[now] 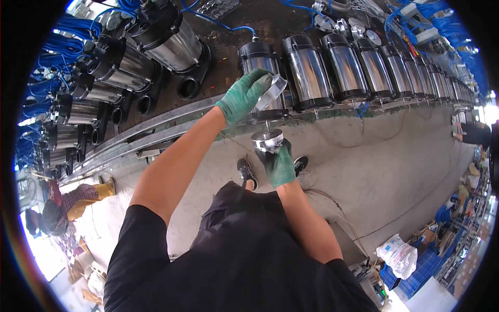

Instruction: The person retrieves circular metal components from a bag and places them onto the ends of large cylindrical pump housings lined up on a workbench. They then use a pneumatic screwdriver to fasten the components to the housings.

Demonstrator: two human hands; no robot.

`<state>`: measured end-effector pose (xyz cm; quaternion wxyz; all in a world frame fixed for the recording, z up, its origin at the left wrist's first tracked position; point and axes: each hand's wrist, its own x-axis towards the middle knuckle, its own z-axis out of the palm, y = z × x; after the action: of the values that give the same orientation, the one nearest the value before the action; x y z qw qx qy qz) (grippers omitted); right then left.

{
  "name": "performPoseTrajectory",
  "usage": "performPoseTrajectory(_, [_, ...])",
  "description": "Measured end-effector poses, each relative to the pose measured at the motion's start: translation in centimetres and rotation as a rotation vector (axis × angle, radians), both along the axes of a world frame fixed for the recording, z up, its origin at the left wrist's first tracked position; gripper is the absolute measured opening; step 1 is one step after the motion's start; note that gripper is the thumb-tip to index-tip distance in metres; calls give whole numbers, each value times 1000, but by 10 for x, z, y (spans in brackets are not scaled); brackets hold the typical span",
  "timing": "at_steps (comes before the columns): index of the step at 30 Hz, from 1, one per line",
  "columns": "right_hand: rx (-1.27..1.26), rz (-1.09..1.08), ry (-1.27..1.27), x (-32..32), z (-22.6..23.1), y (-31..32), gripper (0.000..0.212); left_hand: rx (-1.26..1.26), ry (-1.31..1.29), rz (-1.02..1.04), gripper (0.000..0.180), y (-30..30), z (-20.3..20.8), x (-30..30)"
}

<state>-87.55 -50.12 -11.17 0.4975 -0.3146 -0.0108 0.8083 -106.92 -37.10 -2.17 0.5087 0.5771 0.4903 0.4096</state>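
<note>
My left hand (243, 98), in a green glove, is closed on a shiny metal ring (272, 94) in front of a steel-cased pump motor (257, 63). That motor lies on the bench with its thin shaft (267, 126) sticking out toward me. Below, my right hand (280, 167), also gloved in green, grips a round, shiny metal cup-shaped part (267, 139) from underneath. The part sits at the shaft's end; whether the shaft passes into it I cannot tell. A blue cable (243, 28) runs from the motor's far end.
Several similar motors (306, 73) lie side by side to the right. On the left, pumps with black outlet flanges (188, 87) stand along the bench's metal rail (156, 120). Another person (78, 200) is at the far left. A white sack (397, 256) lies at lower right.
</note>
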Motion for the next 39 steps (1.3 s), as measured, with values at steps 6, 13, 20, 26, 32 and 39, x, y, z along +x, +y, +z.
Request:
performPoseTrajectory(6, [-30, -96, 9, -6, -5, 3, 32, -22, 127, -21, 54, 3, -15, -1])
performPoseTrajectory(13, [-107, -158, -63, -8, -4, 6, 21, -121, -265, -28, 45, 10, -48, -5])
performPoseTrajectory(20, [-87, -151, -191, -16, 5, 16, 25, -170, -311, -11, 48, 9, -43, -4])
performPoseTrajectory(26, [-106, -150, -179, -16, 10, 14, 42, -148, -137, -156, 50, 9, -52, -12])
performPoseTrajectory(32, [10, -181, -433, -21, 2, 16, 47, 26, -4, -371, 99, -7, -65, -25])
performPoseTrajectory(39, [-9, -93, -128, -15, 6, 25, 47, -445, -523, -45, 54, -39, -29, -13])
